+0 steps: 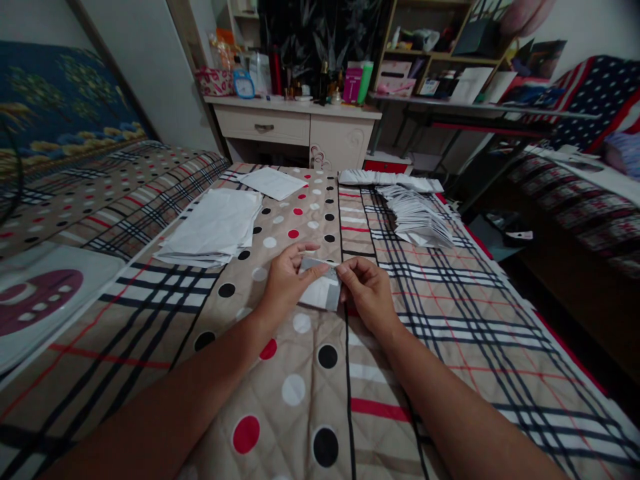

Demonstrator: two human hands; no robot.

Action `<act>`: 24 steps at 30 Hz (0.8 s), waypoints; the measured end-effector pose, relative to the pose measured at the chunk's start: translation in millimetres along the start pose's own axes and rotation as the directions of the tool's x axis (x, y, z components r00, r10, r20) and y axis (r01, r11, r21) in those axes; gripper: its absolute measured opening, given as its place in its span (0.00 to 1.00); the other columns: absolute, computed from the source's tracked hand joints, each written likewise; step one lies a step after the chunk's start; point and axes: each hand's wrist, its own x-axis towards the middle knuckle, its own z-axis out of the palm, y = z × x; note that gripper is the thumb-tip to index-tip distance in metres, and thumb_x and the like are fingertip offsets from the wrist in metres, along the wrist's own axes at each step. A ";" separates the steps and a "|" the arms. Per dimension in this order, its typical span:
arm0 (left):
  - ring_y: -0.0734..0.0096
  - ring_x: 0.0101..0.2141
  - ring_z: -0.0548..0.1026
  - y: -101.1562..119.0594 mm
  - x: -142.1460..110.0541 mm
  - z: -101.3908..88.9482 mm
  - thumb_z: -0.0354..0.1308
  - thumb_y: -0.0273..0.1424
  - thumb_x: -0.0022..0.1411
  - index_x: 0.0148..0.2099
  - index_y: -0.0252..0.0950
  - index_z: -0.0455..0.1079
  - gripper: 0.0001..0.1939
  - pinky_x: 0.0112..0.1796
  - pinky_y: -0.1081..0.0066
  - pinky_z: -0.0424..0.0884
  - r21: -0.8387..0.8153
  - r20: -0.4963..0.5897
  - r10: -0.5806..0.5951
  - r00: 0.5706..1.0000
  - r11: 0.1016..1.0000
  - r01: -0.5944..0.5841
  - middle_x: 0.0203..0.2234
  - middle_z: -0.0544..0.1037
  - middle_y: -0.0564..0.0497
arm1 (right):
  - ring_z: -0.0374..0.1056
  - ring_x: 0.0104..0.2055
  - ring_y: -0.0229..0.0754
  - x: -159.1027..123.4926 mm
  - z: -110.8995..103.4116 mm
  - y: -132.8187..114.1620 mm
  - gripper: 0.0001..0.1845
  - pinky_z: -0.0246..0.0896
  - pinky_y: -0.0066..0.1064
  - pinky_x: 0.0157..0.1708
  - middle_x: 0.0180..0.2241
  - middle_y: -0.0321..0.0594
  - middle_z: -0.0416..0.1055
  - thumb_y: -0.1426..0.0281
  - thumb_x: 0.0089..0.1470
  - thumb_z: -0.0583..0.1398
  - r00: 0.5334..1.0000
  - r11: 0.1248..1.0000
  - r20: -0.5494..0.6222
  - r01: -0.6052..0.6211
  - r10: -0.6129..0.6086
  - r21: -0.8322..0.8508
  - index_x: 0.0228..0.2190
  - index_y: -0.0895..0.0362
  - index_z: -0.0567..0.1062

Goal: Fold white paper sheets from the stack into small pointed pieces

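A small folded sheet of white paper (316,293) with a grey printed patch is between my hands, just over the bedspread. My left hand (287,277) grips its left side, the thumb lying across the top. With thumb and fingertips together, my right hand (367,287) pinches the upper right corner. To the left lies a stack of white paper sheets (213,223), and beyond it a separate white sheet (273,183). At the right, a fanned pile of folded papers (417,217) rests below a long row of folded papers (387,179).
The patterned bedspread (295,427) covers the bed under my hands. A white plastic bag (55,293) with a maroon print lies at far left. Past the bed's far edge stands a white dresser (270,127) crowded with bottles and boxes. A desk (480,107) is at the right.
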 end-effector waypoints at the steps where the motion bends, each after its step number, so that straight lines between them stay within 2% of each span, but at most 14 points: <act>1: 0.73 0.25 0.76 -1.2 -0.1 0.5 0.70 0.33 0.47 0.50 0.33 0.67 0.29 0.26 0.75 0.70 -0.065 -0.006 -0.048 0.999 0.997 0.048 0.29 0.80 0.50 | 0.61 0.17 0.32 -0.1 0.9 -1.0 0.14 0.56 0.23 0.19 0.15 0.31 0.67 0.60 0.52 0.64 1.000 1.000 -0.025 0.010 -0.010 0.016 0.26 0.57 0.71; 4: 0.71 0.27 0.77 -3.5 0.1 2.4 0.72 0.33 0.42 0.52 0.33 0.65 0.34 0.28 0.73 0.73 -0.170 -0.031 -0.136 0.990 0.977 0.129 0.34 0.80 0.48 | 0.67 0.19 0.35 0.4 2.1 -2.4 0.14 0.64 0.26 0.23 0.17 0.33 0.71 0.60 0.50 0.65 0.998 0.999 -0.055 0.015 -0.013 0.048 0.26 0.56 0.70; 7: 0.73 0.25 0.74 -3.2 0.2 2.5 0.73 0.33 0.40 0.44 0.32 0.70 0.28 0.26 0.74 0.71 -0.089 -0.026 -0.107 0.994 0.990 0.105 0.31 0.79 0.50 | 0.69 0.20 0.36 0.7 1.7 -1.0 0.14 0.65 0.26 0.22 0.19 0.34 0.72 0.61 0.48 0.66 0.999 0.999 -0.023 -0.021 0.022 0.043 0.26 0.56 0.70; 10: 0.76 0.21 0.69 -1.7 0.3 -0.9 0.71 0.36 0.43 0.34 0.31 0.72 0.18 0.22 0.76 0.64 0.138 -0.029 -0.002 1.000 0.990 0.006 0.23 0.74 0.54 | 0.65 0.17 0.33 -0.3 0.9 2.2 0.14 0.58 0.23 0.18 0.17 0.32 0.69 0.61 0.49 0.65 0.995 0.997 0.064 -0.071 0.073 -0.027 0.24 0.56 0.68; 12: 0.77 0.21 0.65 -0.3 1.0 -4.9 0.69 0.39 0.48 0.29 0.32 0.72 0.15 0.21 0.77 0.60 0.299 -0.043 0.115 0.992 0.949 -0.097 0.20 0.71 0.56 | 0.58 0.14 0.30 -1.8 0.8 4.0 0.14 0.51 0.22 0.14 0.16 0.30 0.66 0.62 0.51 0.63 0.987 0.992 0.132 -0.074 0.087 -0.104 0.23 0.56 0.66; 15: 0.78 0.21 0.61 2.0 2.9 -11.1 0.62 0.41 0.56 0.24 0.33 0.70 0.17 0.22 0.76 0.56 0.455 -0.022 0.269 0.963 0.860 -0.230 0.17 0.66 0.57 | 0.53 0.14 0.29 -4.6 1.7 3.7 0.13 0.46 0.22 0.14 0.16 0.29 0.64 0.65 0.54 0.59 0.972 0.983 0.224 -0.035 0.077 -0.183 0.21 0.56 0.64; 17: 0.78 0.20 0.59 3.4 4.6 -13.6 0.59 0.42 0.59 0.20 0.34 0.66 0.21 0.23 0.75 0.55 0.493 -0.004 0.315 0.949 0.827 -0.272 0.15 0.61 0.57 | 0.52 0.15 0.29 -6.6 3.2 1.0 0.14 0.46 0.22 0.16 0.16 0.30 0.62 0.66 0.54 0.58 0.963 0.979 0.264 -0.009 0.064 -0.203 0.21 0.56 0.64; 21: 0.78 0.19 0.53 4.2 11.3 -17.9 0.58 0.43 0.60 0.16 0.36 0.53 0.27 0.21 0.74 0.50 0.489 -0.083 0.307 0.948 0.842 -0.230 0.13 0.51 0.58 | 0.53 0.18 0.30 -11.8 7.9 -6.7 0.14 0.46 0.24 0.18 0.16 0.31 0.61 0.67 0.53 0.57 0.955 0.969 0.296 0.057 0.018 -0.241 0.19 0.56 0.63; 24: 0.79 0.18 0.52 0.7 21.2 -29.8 0.58 0.44 0.59 0.16 0.37 0.51 0.27 0.20 0.73 0.49 0.440 -0.213 0.247 0.945 0.888 -0.133 0.13 0.51 0.58 | 0.52 0.18 0.31 -16.7 11.3 -10.6 0.15 0.45 0.24 0.18 0.15 0.31 0.60 0.68 0.52 0.58 0.957 0.966 0.289 0.089 -0.016 -0.242 0.17 0.55 0.62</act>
